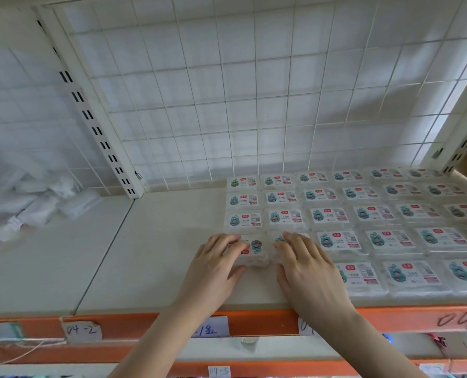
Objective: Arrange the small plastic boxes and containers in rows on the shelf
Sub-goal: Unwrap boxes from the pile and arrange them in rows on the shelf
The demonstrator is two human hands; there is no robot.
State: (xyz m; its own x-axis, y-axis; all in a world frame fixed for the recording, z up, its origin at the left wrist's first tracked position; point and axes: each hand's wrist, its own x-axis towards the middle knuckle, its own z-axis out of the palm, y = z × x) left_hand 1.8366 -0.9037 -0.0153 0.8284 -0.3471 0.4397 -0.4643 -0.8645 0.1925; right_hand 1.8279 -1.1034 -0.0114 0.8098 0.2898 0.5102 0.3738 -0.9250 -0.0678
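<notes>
Several rows of small clear plastic boxes [333, 214] with white labels showing a teal figure and a red mark fill the right part of the white shelf [158, 241]. At the left end of the fourth row, my left hand [213, 266] grips one box [255, 251], fingers over its top and thumb against its near side. That box's label is turned the other way from the rest. My right hand [306, 268] rests with straight fingers on the neighbouring box [279, 238], which is mostly hidden beneath it.
A pile of clear plastic bags and packets [28, 203] lies at the shelf's back left. A white wire grid [227, 105] forms the back wall. The orange front rail [254, 320] carries paper tags, one reading 04-2 [82, 330]. Bare shelf lies left of the rows.
</notes>
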